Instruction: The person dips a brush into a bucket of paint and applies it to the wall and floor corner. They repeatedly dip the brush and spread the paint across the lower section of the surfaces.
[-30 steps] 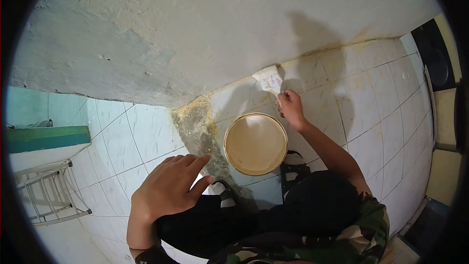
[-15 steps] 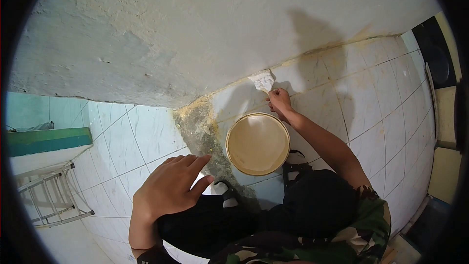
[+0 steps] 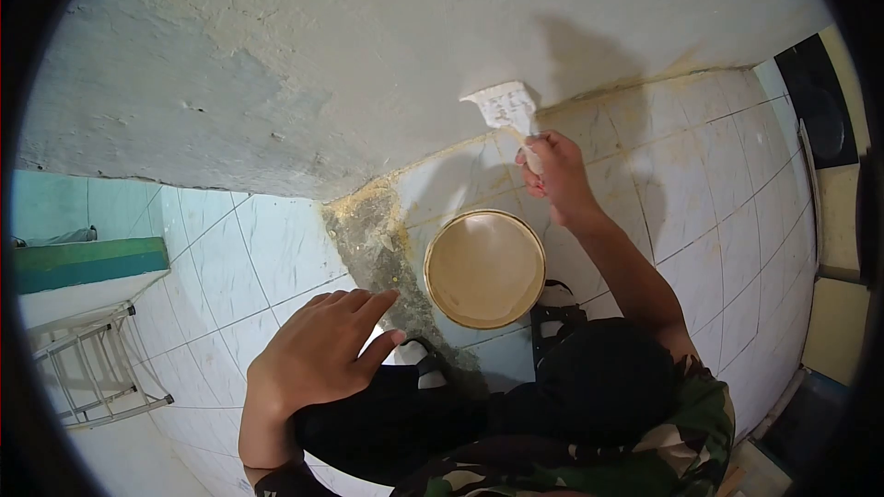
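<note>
My right hand [image 3: 557,175] is closed round the handle of a wide paintbrush [image 3: 506,107], whose bristles are coated white and lie near the lower part of the grey-white wall [image 3: 396,46]. Whether the bristles touch the wall is hard to tell. Below the brush, a round bucket [image 3: 485,269] of off-white liquid stands on the floor between my feet and the wall. My left hand [image 3: 324,350] hovers over my left knee, fingers loosely spread, holding nothing.
White tiles [image 3: 700,212] cover the floor, with a rough bare cement patch [image 3: 368,244] left of the bucket. A metal ladder [image 3: 101,373] is at the lower left, beneath a green-edged ledge [image 3: 92,265]. Dark and cream objects line the right side.
My right hand has lifted and turned the brush, moving its bristles from the floor edge up to the wall. My left hand and the bucket have stayed nearly still.
</note>
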A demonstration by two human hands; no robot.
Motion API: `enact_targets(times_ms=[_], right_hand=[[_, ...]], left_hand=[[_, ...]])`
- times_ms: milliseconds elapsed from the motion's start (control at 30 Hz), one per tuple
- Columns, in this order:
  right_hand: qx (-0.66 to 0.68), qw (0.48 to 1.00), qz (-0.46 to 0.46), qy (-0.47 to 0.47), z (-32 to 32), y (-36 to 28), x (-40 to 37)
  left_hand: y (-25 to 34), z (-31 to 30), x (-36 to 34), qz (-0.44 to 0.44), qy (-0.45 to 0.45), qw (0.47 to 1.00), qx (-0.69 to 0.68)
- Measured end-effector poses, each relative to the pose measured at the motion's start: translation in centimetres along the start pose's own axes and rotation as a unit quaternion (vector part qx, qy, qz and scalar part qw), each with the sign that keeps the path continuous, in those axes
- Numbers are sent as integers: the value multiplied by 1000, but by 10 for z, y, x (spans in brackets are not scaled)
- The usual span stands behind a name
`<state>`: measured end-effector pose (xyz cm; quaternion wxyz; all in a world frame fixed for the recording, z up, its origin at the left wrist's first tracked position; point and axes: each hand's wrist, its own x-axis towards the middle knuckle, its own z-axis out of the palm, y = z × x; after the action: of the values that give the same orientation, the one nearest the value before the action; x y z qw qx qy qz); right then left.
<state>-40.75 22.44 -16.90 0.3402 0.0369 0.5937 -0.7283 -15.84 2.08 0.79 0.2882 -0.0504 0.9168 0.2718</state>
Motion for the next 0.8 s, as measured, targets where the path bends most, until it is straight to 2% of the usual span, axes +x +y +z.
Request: enact_targets(times_ms=[33, 167, 233, 367, 533, 600, 800], right_hand=[[-4, 999, -26, -21, -3, -5, -5], [-56, 998, -21, -9, -25, 21, -6], [-154, 985, 68, 26, -36, 44, 0], [-132, 985, 112, 17, -46, 90, 35], [-136, 975, 173, 11, -24, 113, 66], [-111, 977, 180, 16, -18, 118, 73], [-68, 982, 174, 17, 0, 120, 86]], left_hand=[[0, -1, 0, -1, 0, 1000, 0], [1, -4, -2, -37, -13, 999, -3], [1, -3, -4, -41, -11, 999, -8], [0, -3, -2, -32, -12, 999, -4], [0, -2, -4, -28, 1, 1000, 4], [2, -5, -5, -53, -24, 998, -1], [-5, -1, -7, -39, -12, 999, -5]])
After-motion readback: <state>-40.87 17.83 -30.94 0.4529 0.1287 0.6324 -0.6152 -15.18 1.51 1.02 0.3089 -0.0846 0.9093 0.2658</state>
